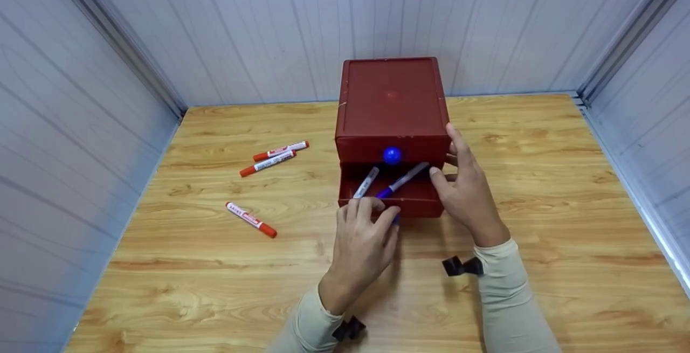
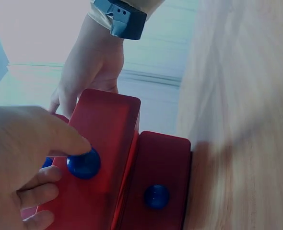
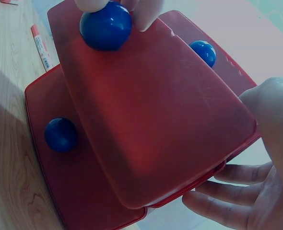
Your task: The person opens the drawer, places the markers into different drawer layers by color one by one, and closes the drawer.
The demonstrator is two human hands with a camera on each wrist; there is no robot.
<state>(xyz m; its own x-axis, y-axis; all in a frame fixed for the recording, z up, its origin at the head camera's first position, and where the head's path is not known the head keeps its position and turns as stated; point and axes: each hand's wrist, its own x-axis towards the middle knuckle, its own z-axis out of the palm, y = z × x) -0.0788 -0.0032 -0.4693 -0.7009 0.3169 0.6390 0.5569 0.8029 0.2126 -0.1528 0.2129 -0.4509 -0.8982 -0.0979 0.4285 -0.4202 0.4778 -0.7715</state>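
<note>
A red drawer box [image 1: 393, 102] stands with its middle drawer [image 1: 420, 208] pulled out. Inside the drawer lie a white-barrelled marker [image 1: 366, 182] and a purple-capped marker [image 1: 401, 179]. At the drawer's front, my left hand [image 1: 364, 237] pinches the blue knob [image 3: 106, 26] between thumb and fingers. My right hand [image 1: 466, 194] rests against the box's right side, its fingers along the wall and the thumb near the drawer's right edge. Blue knobs also show on the top drawer [image 1: 366, 151] and the bottom drawer [image 2: 153, 163].
Two red-capped markers, an upper one [image 1: 281, 150] and a lower one [image 1: 268, 164], lie side by side left of the box. Another red-capped marker [image 1: 250, 219] lies nearer on the wooden table [image 1: 215, 288]. Pale panel walls [image 1: 242, 29] enclose the back and sides.
</note>
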